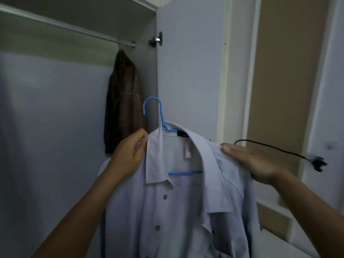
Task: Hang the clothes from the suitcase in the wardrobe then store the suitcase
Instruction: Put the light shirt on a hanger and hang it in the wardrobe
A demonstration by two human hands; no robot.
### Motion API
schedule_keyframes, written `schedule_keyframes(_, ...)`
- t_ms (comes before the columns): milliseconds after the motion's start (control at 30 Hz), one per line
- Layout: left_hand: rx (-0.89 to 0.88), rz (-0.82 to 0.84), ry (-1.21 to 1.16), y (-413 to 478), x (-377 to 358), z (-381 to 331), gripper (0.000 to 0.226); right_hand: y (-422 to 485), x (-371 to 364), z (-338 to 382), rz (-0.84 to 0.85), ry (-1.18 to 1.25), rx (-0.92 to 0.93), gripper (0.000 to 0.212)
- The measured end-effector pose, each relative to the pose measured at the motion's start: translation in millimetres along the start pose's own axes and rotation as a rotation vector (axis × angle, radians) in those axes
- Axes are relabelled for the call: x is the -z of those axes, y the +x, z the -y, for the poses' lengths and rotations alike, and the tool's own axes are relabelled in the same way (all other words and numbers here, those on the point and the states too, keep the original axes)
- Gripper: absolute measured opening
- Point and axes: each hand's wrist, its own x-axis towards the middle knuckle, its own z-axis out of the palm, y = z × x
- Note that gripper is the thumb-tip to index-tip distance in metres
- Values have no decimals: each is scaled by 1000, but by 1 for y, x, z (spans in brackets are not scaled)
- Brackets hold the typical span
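We see of the person only two hands and two forearms: the left hand [128, 155] with the left forearm [74, 211] showing from the bottom-left corner, and the right hand [255, 164] with the right forearm [307, 202] showing from the right edge. Both forearms are bare along every part we can see, from wrist to picture edge, and both hands are bare too. On the right hand we make out one short, rounded nail [226, 149]; the dim, slightly blurred picture lets us tell no finer marks.
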Motion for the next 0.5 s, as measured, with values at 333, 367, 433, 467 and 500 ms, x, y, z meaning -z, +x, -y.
schedule_keyframes(333, -3, -164, 201, 31, 71, 93, 16, 126, -68, 12, 280, 429, -282, 82)
schedule_keyframes(367, -4, -181, 221, 35, 74, 100, 16, 138, -74, 13, 297, 459, -280, 81)
schedule_keyframes(433, 24, -230, 281, 43, 82, 114, 17, 166, -85, 14, 330, 518, -253, 81)
schedule_keyframes(467, 63, -249, 302, 46, 84, 119, 16, 177, -90, 16, 335, 543, -236, 82)
schedule_keyframes(500, 102, -266, 318, 49, 86, 125, 14, 189, -95, 17, 350, 569, -221, 82)
